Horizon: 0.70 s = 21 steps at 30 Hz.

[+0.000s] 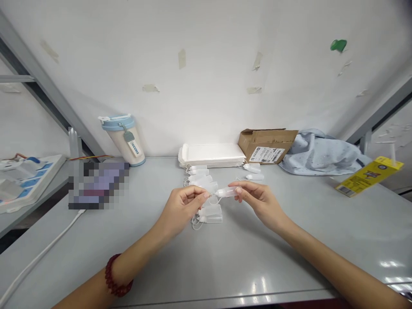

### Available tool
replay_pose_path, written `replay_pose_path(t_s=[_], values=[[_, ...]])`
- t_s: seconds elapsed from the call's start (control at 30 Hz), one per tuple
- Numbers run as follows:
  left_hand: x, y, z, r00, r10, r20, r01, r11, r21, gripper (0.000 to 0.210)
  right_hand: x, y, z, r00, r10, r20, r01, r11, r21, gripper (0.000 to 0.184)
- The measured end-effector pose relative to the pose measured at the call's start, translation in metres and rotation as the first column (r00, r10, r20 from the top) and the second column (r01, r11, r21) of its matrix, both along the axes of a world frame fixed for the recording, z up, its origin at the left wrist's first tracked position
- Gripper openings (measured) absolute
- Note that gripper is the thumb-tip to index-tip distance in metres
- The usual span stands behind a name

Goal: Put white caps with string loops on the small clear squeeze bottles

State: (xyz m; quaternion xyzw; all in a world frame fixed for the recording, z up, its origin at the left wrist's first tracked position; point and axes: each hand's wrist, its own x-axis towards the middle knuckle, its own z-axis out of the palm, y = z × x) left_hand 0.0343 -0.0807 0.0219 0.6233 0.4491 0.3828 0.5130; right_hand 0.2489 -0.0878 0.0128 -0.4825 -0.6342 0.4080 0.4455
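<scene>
Between my two hands is a small translucent plastic bottle with a narrow tip and a thin white cord. My right hand pinches its broad end between thumb and fingers. My left hand is closed at the tip side, thumb against forefinger, on the cord's end, though the exact bit is too small to make out. Beneath and around the hands lie several similar bottles with cords, in a loose column. Two more bottles lie beyond my right hand.
White padded envelopes are stacked by the wall, beside an open cardboard box and a light blue cloth. A yellow drink carton is at right. A tumbler, a blurred-out phone and a power strip are at left.
</scene>
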Motion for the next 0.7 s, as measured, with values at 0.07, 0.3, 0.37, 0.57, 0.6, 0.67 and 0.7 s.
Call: replay_pose_path(t_s=[0.07,0.3,0.37,0.57,0.6,0.67,0.7], values=[[0.0003,-0.0001,-0.0009,1.000,0.015,-0.004,-0.015,1.000,0.000,0.022,-0.0003,0.0002,-0.0009,1.000,0.003,-0.010,-0.002,1.000,0.005,0.029],[0.0024,-0.0026,-0.0035,0.999,0.010,-0.043,-0.009,1.000,0.030,0.023,-0.0028,-0.0001,-0.0016,1.000,0.014,0.012,-0.014,1.000,0.007,0.030],[0.0026,-0.0026,-0.0043,0.998,0.001,-0.055,0.002,0.999,0.054,0.022,-0.0032,-0.0006,-0.0024,1.000,0.019,0.022,-0.019,1.000,0.003,0.030],[0.0011,-0.0033,-0.0057,0.998,-0.013,-0.065,0.017,0.998,0.065,0.022,-0.0035,-0.0023,-0.0021,0.998,0.065,-0.004,-0.065,0.997,-0.041,0.029],[0.0009,-0.0038,-0.0056,0.998,-0.020,-0.065,0.024,0.998,0.062,0.022,-0.0036,-0.0025,-0.0015,0.997,0.075,-0.009,-0.075,0.996,-0.044,0.029],[0.0008,-0.0048,-0.0053,0.997,-0.024,-0.068,0.027,0.998,0.055,0.022,-0.0037,-0.0028,-0.0002,0.996,0.092,-0.015,-0.092,0.995,-0.046,0.029],[0.0008,-0.0051,-0.0051,0.997,-0.024,-0.071,0.027,0.998,0.051,0.022,-0.0039,-0.0030,0.0003,0.995,0.096,-0.015,-0.097,0.994,-0.047,0.029]])
